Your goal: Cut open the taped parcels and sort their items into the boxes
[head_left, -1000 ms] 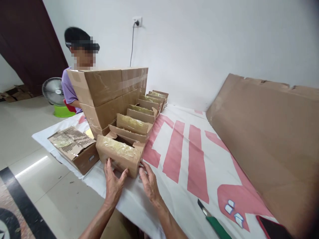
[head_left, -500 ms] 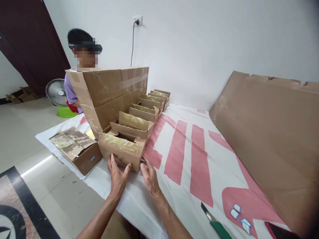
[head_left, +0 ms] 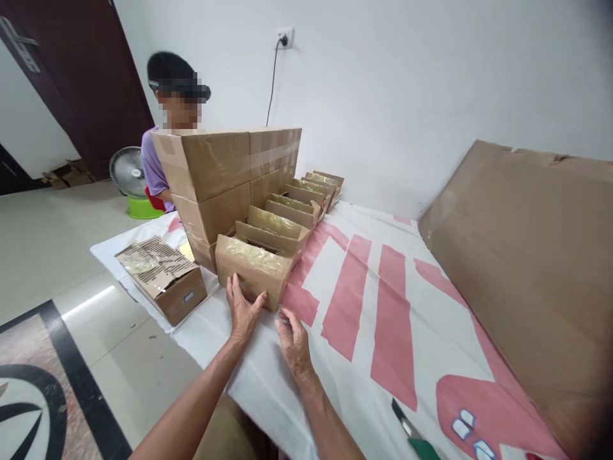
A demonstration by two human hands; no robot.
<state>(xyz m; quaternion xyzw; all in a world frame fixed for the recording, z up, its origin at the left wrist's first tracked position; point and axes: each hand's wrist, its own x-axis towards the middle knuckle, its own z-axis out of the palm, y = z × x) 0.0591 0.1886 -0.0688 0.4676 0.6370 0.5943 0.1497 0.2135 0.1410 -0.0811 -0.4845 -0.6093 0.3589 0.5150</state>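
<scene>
The nearest open cardboard box (head_left: pixel 253 271) heads a row of several open boxes (head_left: pixel 292 214), its front flap raised with yellowish tape along it. Against its front face my left hand (head_left: pixel 244 310) rests with fingers spread. My right hand (head_left: pixel 294 338) is just off the box's lower right corner, fingers partly extended and holding nothing I can see. Left of the row stands a stack of taped cardboard boxes (head_left: pixel 215 160). A printed cardboard box (head_left: pixel 165 278) with tape on top lies near the table's left edge.
A green-handled utility knife (head_left: pixel 412 431) lies at the front right on the pink and white cloth (head_left: pixel 345 319). A large cardboard sheet (head_left: pixel 522 255) leans on the right. Behind the stack is a person in purple (head_left: pixel 153 163), near a fan (head_left: pixel 127 171).
The camera view has turned a little left, so everything sits further right. My right hand has come away slightly from the box's corner; the left stays against its front.
</scene>
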